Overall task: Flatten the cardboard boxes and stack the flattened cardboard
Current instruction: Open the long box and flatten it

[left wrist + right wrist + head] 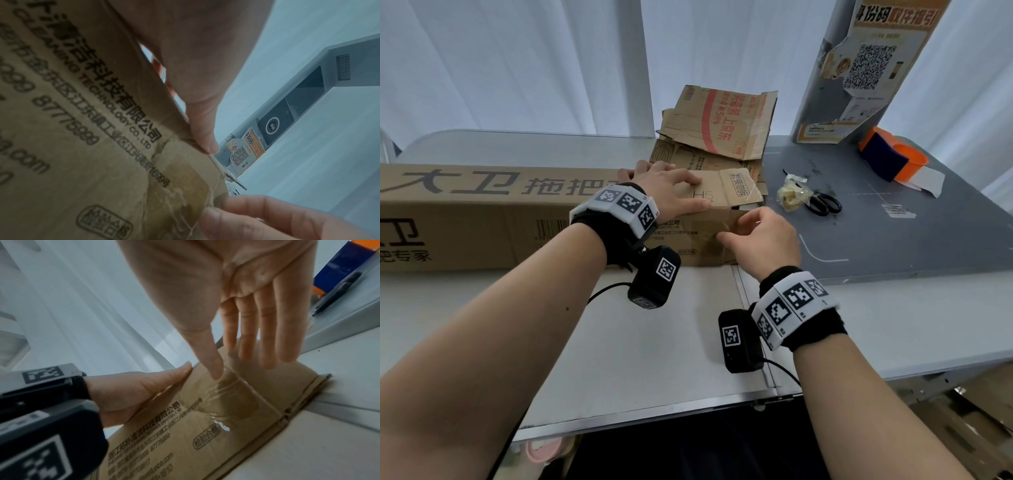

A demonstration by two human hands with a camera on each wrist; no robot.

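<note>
A long brown cardboard box (465,219) with black print lies across the white table (654,342), its right end at the middle. My left hand (671,192) rests flat on top of that end with the fingers spread, and its thumb lies along the top front edge (133,391). My right hand (760,236) is at the front corner of the same end. Its thumb tip touches the clear tape (226,394) on the box's front face (205,434), and its fingers are nearly straight. Flattened cardboard pieces (719,130) are piled behind the box.
On the grey mat (893,240) to the right lie black scissors (822,204), a wad of used tape (792,197) and an orange tape dispenser (893,157). A grey pillar with a QR poster (866,68) stands at the back right. White curtains hang behind the table.
</note>
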